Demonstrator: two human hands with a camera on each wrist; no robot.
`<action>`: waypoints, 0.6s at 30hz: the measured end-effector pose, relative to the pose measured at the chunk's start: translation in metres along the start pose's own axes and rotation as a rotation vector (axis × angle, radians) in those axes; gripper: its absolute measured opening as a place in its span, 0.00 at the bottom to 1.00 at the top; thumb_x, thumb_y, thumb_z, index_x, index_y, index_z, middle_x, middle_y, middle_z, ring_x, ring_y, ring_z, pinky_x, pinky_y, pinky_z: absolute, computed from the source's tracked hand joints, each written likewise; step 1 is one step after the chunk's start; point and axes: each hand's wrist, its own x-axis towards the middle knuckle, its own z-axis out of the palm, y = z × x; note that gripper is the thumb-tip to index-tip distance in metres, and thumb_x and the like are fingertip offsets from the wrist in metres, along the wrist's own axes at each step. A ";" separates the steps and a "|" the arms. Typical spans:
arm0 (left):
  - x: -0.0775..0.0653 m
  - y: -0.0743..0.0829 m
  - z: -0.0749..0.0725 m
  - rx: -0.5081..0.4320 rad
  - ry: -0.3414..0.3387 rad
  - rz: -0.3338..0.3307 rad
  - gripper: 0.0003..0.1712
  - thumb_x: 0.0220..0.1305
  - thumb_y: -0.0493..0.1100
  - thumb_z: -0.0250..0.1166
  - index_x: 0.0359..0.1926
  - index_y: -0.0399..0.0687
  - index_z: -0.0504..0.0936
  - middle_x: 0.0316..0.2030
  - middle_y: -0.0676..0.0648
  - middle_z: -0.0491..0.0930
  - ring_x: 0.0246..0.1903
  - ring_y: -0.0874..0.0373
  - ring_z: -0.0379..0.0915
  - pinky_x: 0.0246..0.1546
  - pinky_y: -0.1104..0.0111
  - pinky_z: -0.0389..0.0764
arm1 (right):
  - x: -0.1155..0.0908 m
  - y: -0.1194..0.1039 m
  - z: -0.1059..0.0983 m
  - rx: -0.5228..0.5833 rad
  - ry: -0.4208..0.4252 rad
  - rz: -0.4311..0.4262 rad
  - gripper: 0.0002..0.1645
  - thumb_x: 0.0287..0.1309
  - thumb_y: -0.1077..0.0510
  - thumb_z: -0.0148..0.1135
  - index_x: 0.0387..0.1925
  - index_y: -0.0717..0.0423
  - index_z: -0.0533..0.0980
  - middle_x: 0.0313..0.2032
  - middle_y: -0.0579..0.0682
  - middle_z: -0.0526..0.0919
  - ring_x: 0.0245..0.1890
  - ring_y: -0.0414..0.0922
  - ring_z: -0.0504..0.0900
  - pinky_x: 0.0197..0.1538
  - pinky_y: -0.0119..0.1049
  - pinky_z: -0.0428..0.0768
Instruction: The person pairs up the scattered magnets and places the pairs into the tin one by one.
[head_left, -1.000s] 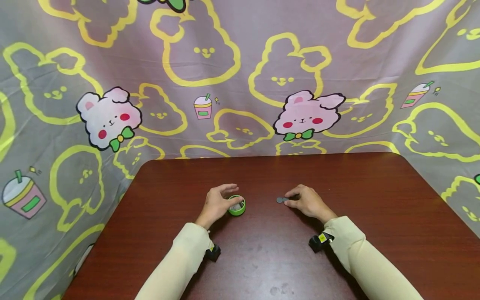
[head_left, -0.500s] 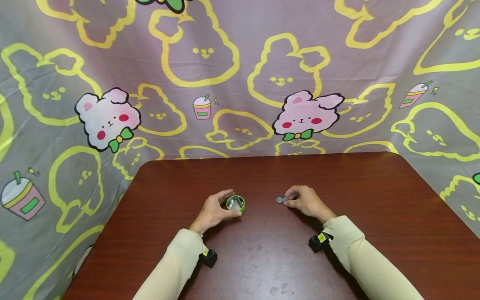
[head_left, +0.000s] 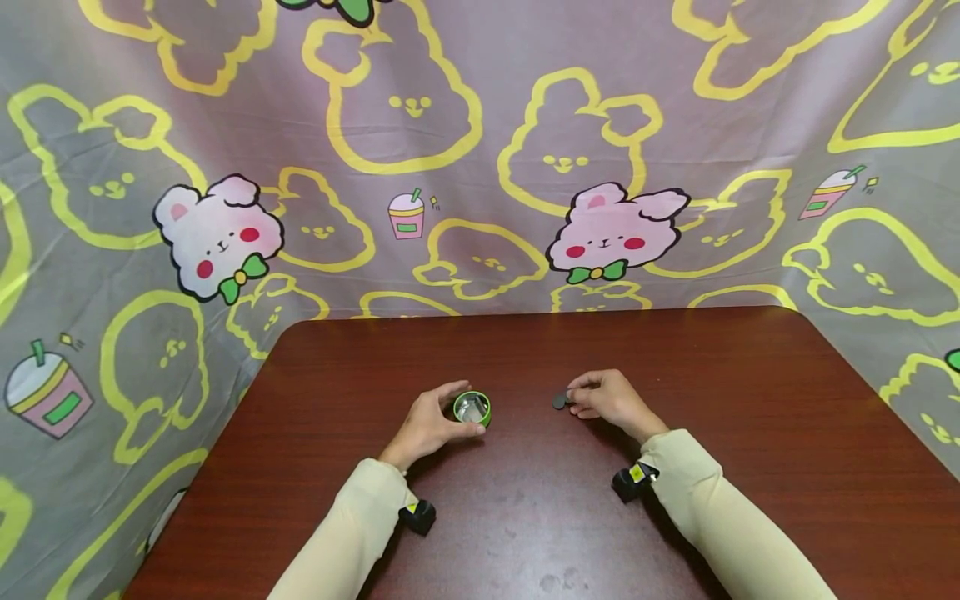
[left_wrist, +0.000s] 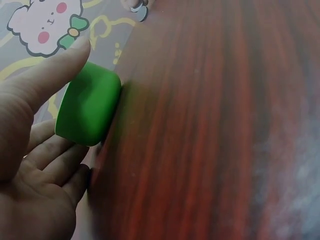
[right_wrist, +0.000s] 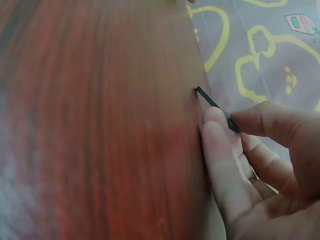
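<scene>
My left hand (head_left: 426, 427) holds a small round green container (head_left: 487, 418) on the table, thumb on the near side and fingers round the back. Its inside looks shiny and silvery, with a dark patch near the rim. The left wrist view shows the smooth green wall (left_wrist: 90, 107) between thumb and fingers. To the right, my right hand (head_left: 613, 402) pinches a small flat grey piece (head_left: 559, 401), which looks like two joined discs. Seen edge-on in the right wrist view, this flat piece (right_wrist: 206, 97) is a thin dark strip, tilted at the table surface.
The dark red-brown wooden table (head_left: 525, 500) has rounded far corners. A patterned cloth (head_left: 480, 100) with cartoon bunnies hangs behind it and along both sides. A black wrist camera sits under each sleeve.
My left hand drew back from over the container, and its thumb now lies at the near side. In my right hand, the flat grey piece has gone from lying flat to tilted.
</scene>
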 end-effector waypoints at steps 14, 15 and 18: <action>-0.001 -0.001 0.001 0.004 0.009 0.027 0.46 0.44 0.37 0.82 0.65 0.31 0.73 0.60 0.38 0.78 0.61 0.45 0.73 0.61 0.54 0.72 | 0.000 0.000 -0.003 0.247 -0.041 0.098 0.14 0.62 0.74 0.57 0.48 0.81 0.72 0.33 0.58 0.85 0.30 0.42 0.87 0.38 0.34 0.85; -0.001 -0.001 0.001 0.005 0.010 0.026 0.46 0.44 0.36 0.82 0.65 0.31 0.73 0.60 0.38 0.78 0.61 0.45 0.73 0.62 0.55 0.71 | 0.000 0.000 -0.003 0.250 -0.045 0.099 0.15 0.62 0.74 0.57 0.48 0.81 0.71 0.33 0.58 0.85 0.30 0.42 0.87 0.38 0.34 0.85; -0.001 0.000 0.001 0.002 0.007 0.016 0.46 0.43 0.36 0.83 0.65 0.32 0.73 0.61 0.39 0.77 0.62 0.46 0.73 0.62 0.56 0.71 | 0.001 0.000 -0.003 0.259 -0.059 0.098 0.17 0.61 0.75 0.58 0.50 0.82 0.70 0.34 0.58 0.85 0.30 0.43 0.87 0.39 0.35 0.85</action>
